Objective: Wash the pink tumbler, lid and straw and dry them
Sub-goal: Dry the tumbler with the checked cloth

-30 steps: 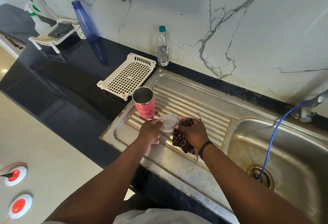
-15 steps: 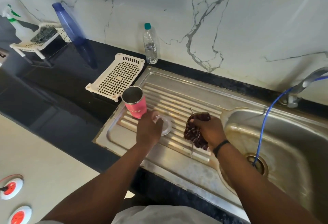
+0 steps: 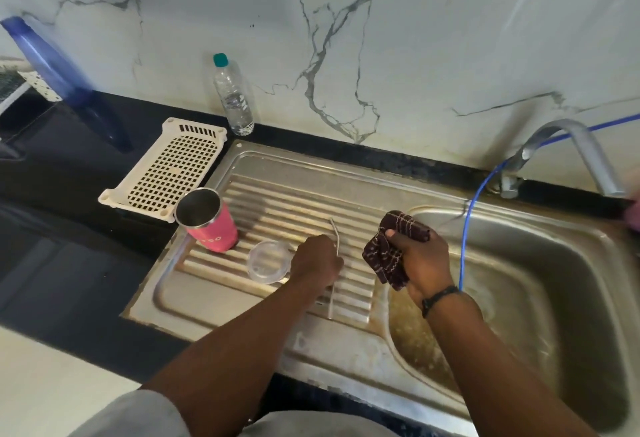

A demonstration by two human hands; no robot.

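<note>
The sink drainboard [image 3: 298, 201] was ribbed, dull stainless steel, stained brown toward the basin at 3 o'clock. The tumbler [image 3: 211, 225] had a matt pink coat and bare metal inside; the lid [image 3: 268, 261] was clear plastic, the straw [image 3: 335, 232] thin metal. The cloth [image 3: 388, 256] looked coarse and woven, the worktop [image 3: 69, 176] glossy black.

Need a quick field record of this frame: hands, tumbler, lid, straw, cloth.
left hand: on the drainboard, closed around the straw
right hand: holding the cloth beside the sink basin
tumbler: pink, upright, open, on the drainboard's left end
lid: clear, lying flat on the drainboard, between tumbler and left hand
straw: metal, bent top sticking out above the left hand
tap: no water visible
</note>
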